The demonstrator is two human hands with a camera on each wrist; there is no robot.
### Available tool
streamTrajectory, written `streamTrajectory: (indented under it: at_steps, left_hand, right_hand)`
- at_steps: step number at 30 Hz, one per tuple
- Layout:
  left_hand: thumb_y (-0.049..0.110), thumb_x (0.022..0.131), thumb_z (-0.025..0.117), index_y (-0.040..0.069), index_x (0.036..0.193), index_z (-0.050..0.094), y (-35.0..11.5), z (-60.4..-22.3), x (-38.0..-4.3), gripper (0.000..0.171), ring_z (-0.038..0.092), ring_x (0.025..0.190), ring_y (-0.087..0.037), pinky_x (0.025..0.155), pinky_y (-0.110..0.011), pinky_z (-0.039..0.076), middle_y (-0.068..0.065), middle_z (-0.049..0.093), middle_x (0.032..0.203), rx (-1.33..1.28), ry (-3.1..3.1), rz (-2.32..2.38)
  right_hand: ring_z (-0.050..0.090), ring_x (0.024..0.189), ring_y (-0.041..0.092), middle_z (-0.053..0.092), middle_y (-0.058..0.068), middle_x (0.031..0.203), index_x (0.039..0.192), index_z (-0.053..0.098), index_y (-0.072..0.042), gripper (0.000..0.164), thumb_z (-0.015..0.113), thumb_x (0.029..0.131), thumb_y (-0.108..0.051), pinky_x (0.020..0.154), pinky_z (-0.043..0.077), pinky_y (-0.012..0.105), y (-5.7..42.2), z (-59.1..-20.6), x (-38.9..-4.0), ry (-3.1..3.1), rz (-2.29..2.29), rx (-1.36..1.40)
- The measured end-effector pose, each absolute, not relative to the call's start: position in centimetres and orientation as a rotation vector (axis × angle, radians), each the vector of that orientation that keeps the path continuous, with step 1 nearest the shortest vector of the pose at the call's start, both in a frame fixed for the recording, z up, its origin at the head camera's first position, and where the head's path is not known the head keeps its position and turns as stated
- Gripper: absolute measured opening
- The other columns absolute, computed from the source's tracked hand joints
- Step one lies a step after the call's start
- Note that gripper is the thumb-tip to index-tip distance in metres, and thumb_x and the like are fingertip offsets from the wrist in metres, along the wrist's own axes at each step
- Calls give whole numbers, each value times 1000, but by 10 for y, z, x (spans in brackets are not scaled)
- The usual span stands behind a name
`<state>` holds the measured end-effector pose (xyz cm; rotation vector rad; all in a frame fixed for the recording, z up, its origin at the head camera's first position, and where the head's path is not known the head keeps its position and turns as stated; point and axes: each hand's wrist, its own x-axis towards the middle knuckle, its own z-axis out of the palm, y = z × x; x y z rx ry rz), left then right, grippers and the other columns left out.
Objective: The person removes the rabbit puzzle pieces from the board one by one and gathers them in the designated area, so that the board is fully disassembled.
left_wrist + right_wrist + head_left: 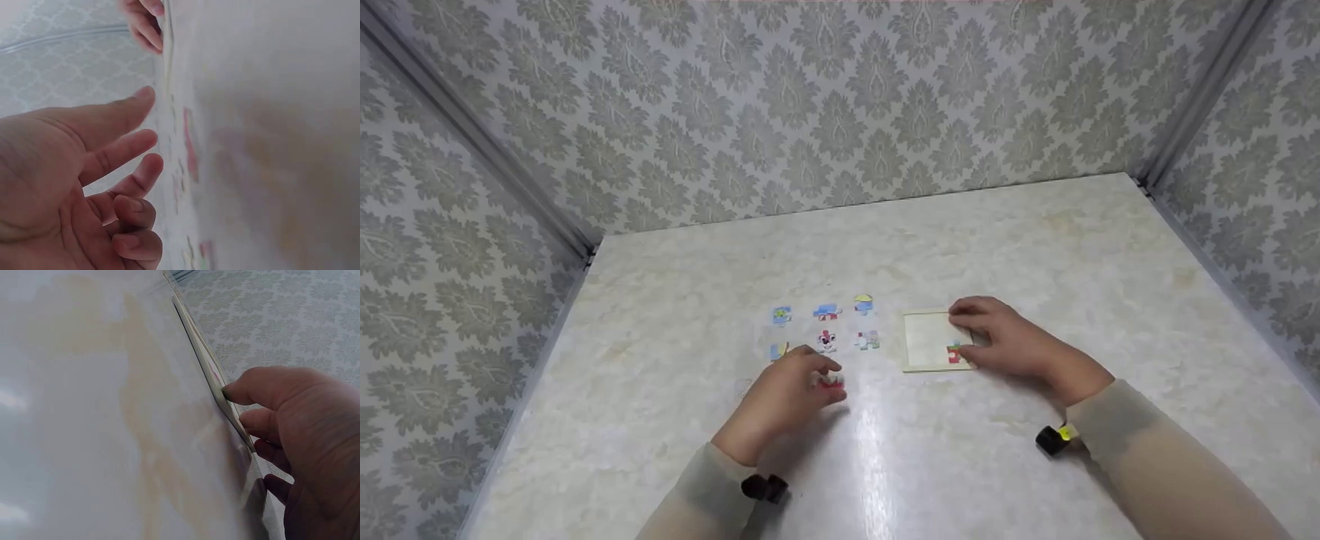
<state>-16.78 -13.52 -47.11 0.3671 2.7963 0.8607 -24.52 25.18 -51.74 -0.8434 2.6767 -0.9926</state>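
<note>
My left hand [784, 390] hovers just over the table with thumb and fingers apart and loosely bent. Nothing is between them in the left wrist view. A red puzzle piece [831, 382] lies under its fingertips, partly hidden. My right hand [1009, 337] grips the right side of a shallow, light-coloured puzzle tray [926, 369]. Its thumb is at the near right and its fingers are toward the far right corner. A red and green puzzle piece [954, 354] lies inside the tray at lower right, beside the thumb, which covers part of that corner.
Several loose puzzle pieces lie in rough rows left of the tray, among them a blue and red piece [827, 310], a yellow and blue piece [863, 304] and a pale piece [868, 340]. Patterned walls [840, 112] border the marbled table [697, 277] at back and sides.
</note>
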Motion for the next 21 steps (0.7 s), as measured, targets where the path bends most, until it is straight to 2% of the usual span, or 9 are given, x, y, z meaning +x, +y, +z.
streamTrajectory:
  at_steps: [3, 7, 8, 9, 13, 17, 21]
  left_hand:
    - [32, 102, 85, 11, 129, 84, -121, -466, -169, 34, 74, 122, -31, 107, -53, 60, -6, 77, 128, 442, 2770, 919]
    - [36, 105, 82, 11, 133, 82, -98, -457, -173, 38, 73, 130, -32, 110, -53, 59, -7, 76, 133, 523, 2742, 945]
    - [37, 105, 81, 11, 133, 82, -92, -455, -175, 38, 73, 130, -32, 111, -52, 59, -6, 76, 133, 535, 2735, 950]
    - [36, 105, 81, 11, 134, 82, -85, -454, -176, 38, 74, 124, -30, 108, -51, 60, -7, 76, 133, 551, 2731, 950]
    - [38, 105, 81, 11, 134, 83, -62, -451, -180, 39, 75, 123, -27, 107, -47, 61, -4, 77, 133, 579, 2713, 942]
    - [40, 106, 80, 14, 135, 83, -43, -454, -183, 39, 75, 123, -24, 105, -41, 60, -1, 77, 133, 618, 2705, 883]
    - [34, 108, 79, 14, 134, 84, -28, -458, -190, 34, 75, 122, -23, 106, -40, 61, -2, 79, 133, 673, 2701, 844]
  right_hand:
    - [37, 166, 45, 47, 18, 174, 163, 55, 4, 61, 73, 111, -23, 134, 35, 66, 253, -518, -245, 2666, -987, -831]
    - [33, 169, 42, 43, 14, 178, 165, 54, 0, 70, 77, 109, -34, 136, 32, 65, 256, -516, -245, 2630, -999, -788]
    - [32, 170, 41, 42, 12, 179, 166, 53, -1, 74, 80, 108, -38, 136, 32, 65, 256, -516, -245, 2625, -999, -781]
    - [31, 170, 41, 41, 10, 180, 167, 52, -3, 78, 82, 106, -41, 136, 31, 65, 256, -516, -245, 2622, -994, -775]
    - [30, 171, 39, 39, 8, 181, 169, 50, -5, 88, 88, 100, -44, 135, 32, 64, 256, -516, -244, 2622, -972, -775]
    - [31, 170, 40, 39, 9, 181, 169, 50, -6, 90, 89, 99, -47, 135, 33, 65, 257, -518, -244, 2632, -956, -794]
    - [31, 171, 41, 38, 10, 182, 171, 49, -7, 93, 89, 98, -48, 135, 33, 65, 257, -517, -244, 2651, -941, -804]
